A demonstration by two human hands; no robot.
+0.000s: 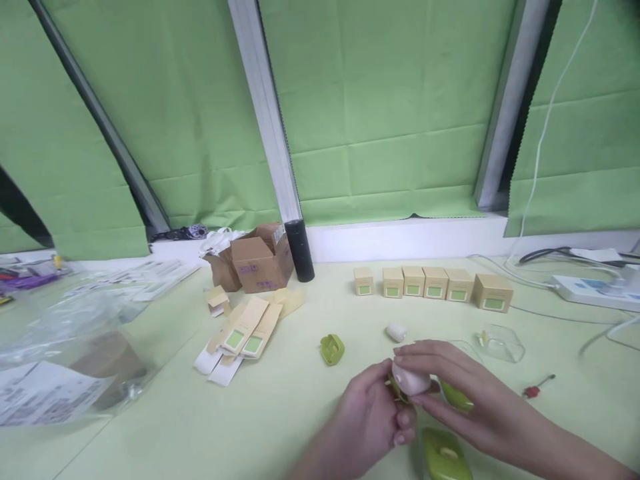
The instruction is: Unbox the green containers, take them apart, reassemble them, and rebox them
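My left hand has its fingers curled around a small olive-green plastic piece, mostly hidden by the fingers. Against that piece sits a smooth white rounded part, pinched by the fingertips of my right hand from above and the side. Left of the hands lies a similar green plastic piece, hollow side up. Just beyond them rests another white rounded part on its side. Under my right hand are a green lidded item and a second green piece, partly covered.
Several small cardboard boxes stand in a row at the back. Flattened cartons, an opened brown box and a black cylinder are leftward. Rightward lie a clear plastic piece, a small red-handled tool and a power strip.
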